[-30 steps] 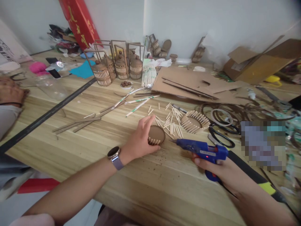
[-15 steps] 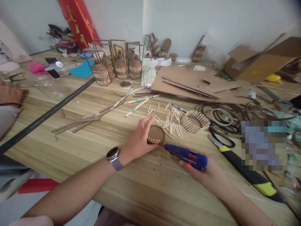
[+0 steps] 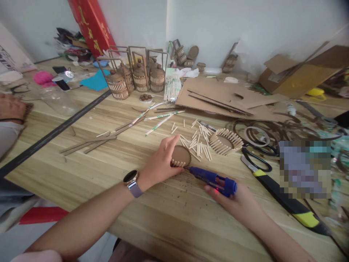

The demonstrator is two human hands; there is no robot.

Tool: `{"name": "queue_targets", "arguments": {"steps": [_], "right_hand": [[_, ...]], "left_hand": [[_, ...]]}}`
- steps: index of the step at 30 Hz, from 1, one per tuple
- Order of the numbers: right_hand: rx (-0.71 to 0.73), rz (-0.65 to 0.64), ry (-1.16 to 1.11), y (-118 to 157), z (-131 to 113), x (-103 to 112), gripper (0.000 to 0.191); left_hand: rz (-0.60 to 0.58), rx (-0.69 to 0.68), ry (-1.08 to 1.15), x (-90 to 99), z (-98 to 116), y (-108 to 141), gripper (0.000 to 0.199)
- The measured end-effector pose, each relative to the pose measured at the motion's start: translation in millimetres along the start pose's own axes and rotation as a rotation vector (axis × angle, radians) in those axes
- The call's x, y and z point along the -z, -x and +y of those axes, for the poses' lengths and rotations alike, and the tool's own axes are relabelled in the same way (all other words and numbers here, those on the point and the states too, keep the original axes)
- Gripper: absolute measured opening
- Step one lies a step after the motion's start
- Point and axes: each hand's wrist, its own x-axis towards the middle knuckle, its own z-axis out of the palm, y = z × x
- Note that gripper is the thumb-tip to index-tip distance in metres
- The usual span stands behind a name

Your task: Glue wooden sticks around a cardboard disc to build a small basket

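Observation:
A round cardboard disc (image 3: 182,154) with several short sticks standing along its near edge lies on the table. My left hand (image 3: 163,156), a watch on its wrist, grips the disc's left side between thumb and fingers. In my right hand (image 3: 231,200) is a blue hot glue gun (image 3: 212,178) with a small red light, its nozzle touching or very close to the disc's near rim. Short cut wooden sticks (image 3: 200,143) are scattered just beyond the disc. To their right sits a ring of sticks (image 3: 225,141) on another cardboard base.
Yellow-and-black scissors (image 3: 289,200) lie at the right, near a roll of tape (image 3: 256,135). Small lidded stick baskets (image 3: 141,78) with handles stand at the back. Flat cardboard (image 3: 218,94) and a cardboard box (image 3: 302,72) are behind. Another person's hand (image 3: 12,107) rests at far left.
The glue gun and my right hand have shifted slightly left along the disc's near rim. My left hand stays in place on the disc.

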Motion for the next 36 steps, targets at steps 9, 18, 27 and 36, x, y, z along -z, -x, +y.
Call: {"name": "queue_targets", "arguments": {"steps": [9, 18, 27, 36], "right_hand": [[0.038, 0.013, 0.04, 0.4, 3.9, -1.1, 0.027], [0.046, 0.034, 0.042, -0.1, 3.2, -2.1, 0.028], [0.036, 0.049, 0.061, -0.2, 3.0, -1.3, 0.03], [0.026, 0.032, 0.058, -0.9, 3.9, -2.9, 0.029]], "left_hand": [[0.006, -0.001, -0.001, -1.4, -2.7, -0.1, 0.117], [0.012, -0.008, -0.005, -1.4, -1.8, -0.4, 0.116], [-0.008, 0.013, 0.002, 0.2, -0.4, -0.1, 0.116], [-0.01, 0.01, 0.001, 0.3, -0.2, -1.1, 0.116]]}}
